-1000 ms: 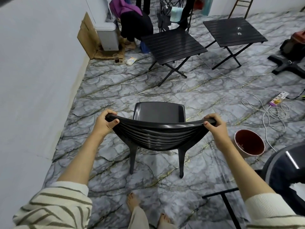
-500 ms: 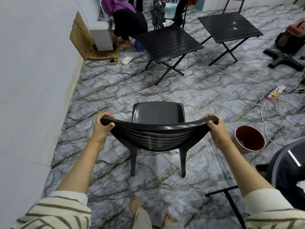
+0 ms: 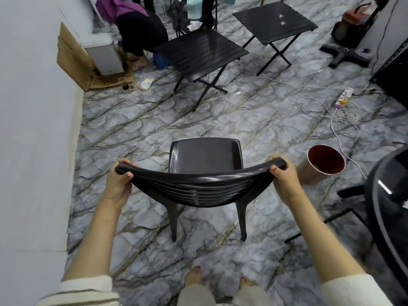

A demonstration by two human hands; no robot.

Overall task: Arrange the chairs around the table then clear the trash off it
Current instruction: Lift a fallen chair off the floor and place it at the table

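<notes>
A black plastic chair stands on the marble-patterned floor right in front of me, its curved slatted backrest facing me. My left hand grips the left end of the backrest's top rail. My right hand grips the right end. A round dark glass table shows at the right edge, partly cut off. Two small white scraps lie on the far black slatted folding table.
A red-lined waste bin stands on the floor right of the chair. A nearer black folding table is ahead. White cables and a power strip lie at right. The grey wall runs along the left, with a cardboard sheet and a white bin.
The view and my hands have shifted slightly; the chair stays in my grip and sits a little lower and nearer in the frame.
</notes>
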